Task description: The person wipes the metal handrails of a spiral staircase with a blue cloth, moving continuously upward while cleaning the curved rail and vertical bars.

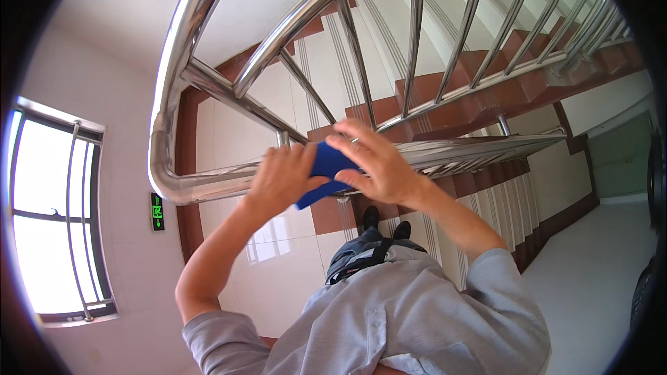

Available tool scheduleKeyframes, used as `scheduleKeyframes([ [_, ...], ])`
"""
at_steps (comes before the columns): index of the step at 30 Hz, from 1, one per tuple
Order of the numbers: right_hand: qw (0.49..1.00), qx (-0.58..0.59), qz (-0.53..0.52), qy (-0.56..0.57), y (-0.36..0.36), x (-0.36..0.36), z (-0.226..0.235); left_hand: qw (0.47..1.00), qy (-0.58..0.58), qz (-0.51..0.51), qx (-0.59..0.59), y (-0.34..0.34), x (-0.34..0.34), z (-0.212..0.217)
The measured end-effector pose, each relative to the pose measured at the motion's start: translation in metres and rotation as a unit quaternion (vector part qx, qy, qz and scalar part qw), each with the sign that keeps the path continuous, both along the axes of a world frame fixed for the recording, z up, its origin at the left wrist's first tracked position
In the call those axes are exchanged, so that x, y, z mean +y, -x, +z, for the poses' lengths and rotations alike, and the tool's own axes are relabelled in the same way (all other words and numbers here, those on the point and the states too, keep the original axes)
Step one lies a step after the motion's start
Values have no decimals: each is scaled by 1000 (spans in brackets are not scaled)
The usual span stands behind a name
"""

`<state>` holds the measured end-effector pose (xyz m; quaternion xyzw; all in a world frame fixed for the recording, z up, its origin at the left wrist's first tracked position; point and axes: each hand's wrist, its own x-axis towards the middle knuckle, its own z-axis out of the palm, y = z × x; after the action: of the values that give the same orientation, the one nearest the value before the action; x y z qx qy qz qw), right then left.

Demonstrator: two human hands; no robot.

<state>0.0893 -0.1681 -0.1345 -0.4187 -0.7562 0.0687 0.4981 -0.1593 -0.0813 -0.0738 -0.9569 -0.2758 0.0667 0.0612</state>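
A flat blue cloth (329, 162) lies over the steel handrail (212, 186), with one corner hanging down on the near side. My left hand (281, 179) is closed on the cloth's left part, its thumb pointing right across the blue. At the cloth's right edge is my right hand (381, 170), fingers and thumb spread apart. A ring shows on one of its fingers. Whether the right fingertips touch the cloth cannot be made out.
The handrail bends at a corner on the left and joins steel balusters (415, 42). Stairs (379, 35) with red-brown edges rise at upper right; more steps (500, 201) lie below the rail. A barred window (59, 215) and green exit sign (158, 212) are at left.
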Motion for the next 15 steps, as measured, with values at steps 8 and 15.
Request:
scheduleKeyframes([
  [8, 996, -2, -47, 78, 20, -7, -47, 1000, 3, -9, -8, -45, -11, -23],
  [15, 989, -97, -76, 86, 27, -10, -50, 998, -18, 6, -60, -9, -21, 12],
])
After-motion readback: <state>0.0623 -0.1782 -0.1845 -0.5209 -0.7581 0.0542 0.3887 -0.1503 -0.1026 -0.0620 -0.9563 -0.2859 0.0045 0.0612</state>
